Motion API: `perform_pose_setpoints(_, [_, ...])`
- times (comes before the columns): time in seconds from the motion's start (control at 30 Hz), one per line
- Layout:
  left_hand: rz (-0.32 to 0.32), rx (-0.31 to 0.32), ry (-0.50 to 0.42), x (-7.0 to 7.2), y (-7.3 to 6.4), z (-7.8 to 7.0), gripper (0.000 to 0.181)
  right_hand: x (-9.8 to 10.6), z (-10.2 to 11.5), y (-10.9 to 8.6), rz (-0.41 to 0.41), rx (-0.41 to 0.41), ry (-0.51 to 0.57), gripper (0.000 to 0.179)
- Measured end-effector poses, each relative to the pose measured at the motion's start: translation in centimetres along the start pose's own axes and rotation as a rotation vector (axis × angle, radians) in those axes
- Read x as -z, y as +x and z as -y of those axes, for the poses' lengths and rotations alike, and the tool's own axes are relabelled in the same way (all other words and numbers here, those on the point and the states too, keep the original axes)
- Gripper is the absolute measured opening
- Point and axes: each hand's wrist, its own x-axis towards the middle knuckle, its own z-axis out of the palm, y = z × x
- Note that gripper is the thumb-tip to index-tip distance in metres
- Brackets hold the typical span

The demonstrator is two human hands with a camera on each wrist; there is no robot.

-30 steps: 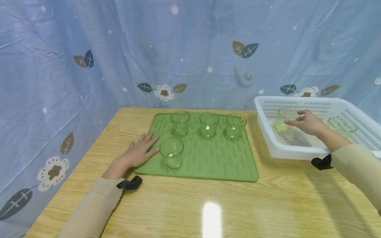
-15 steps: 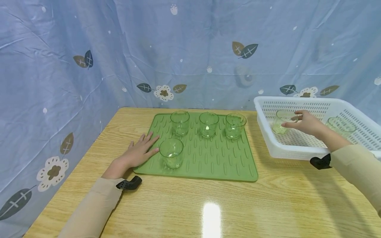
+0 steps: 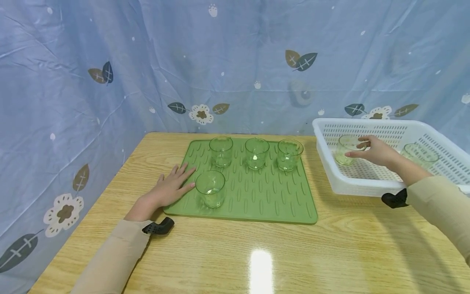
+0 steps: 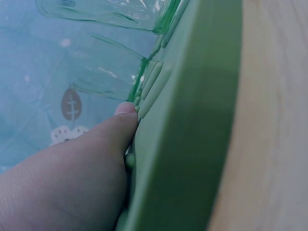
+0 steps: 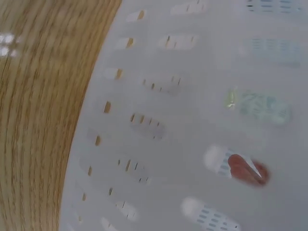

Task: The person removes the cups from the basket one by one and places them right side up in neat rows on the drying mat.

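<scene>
The green-tinted glass [image 3: 343, 150] stood mouth up, its long axis near vertical, the foot seeming a touch left of the rim from where I looked; whether that was a true lean I couldn't tell. It was inside the white slotted basket [image 3: 361, 181], towards the left wall, though I couldn't make out whether its base met the floor.

The right hand [image 3: 378, 152] came in over the basket's near rim with the glass just ahead of its fingertips, to the left of the palm. Thumb and fingers pinched the glass by the upper part of its right side, the thumb lower and nearer me, the fingers up by the rim. It was a plain, see-through tumbler with a wide round mouth, the green gathering palest in the wall and yellower at the thick base. Beyond the forearm, on the basket's right side, sat a second tumbler [image 3: 420, 154] much like it.

Over on the green mat [image 3: 264, 192], the left hand [image 3: 167, 190] rested palm down along the left edge, fingers spread. Its thumb tip came right up beside the near tumbler [image 3: 210, 189], upright on the mat; contact was hard to judge. Three more tumblers [image 3: 257, 154] stood upright in a row along the back. The mat lay on a wood-grained table [image 3: 202, 253].
</scene>
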Motion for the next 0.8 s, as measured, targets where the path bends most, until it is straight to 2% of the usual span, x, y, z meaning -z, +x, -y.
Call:
perform_pose_setpoints(0.2, [-0.002,-0.001,-0.002,-0.1,0.0,0.0,0.069,0.1,-0.1,-0.2,-0.015,0.006,0.037,0.101])
perform_pose_setpoints(0.6, [-0.004,0.003,-0.001,0.0,0.0,0.0,0.069,0.9,0.5,-0.5,-0.025,0.021,0.186,0.101])
perform_pose_setpoints(0.8, [-0.005,-0.007,-0.002,-0.1,0.0,0.1,0.069,1.1,0.7,-0.8,-0.049,0.068,0.228,0.093])
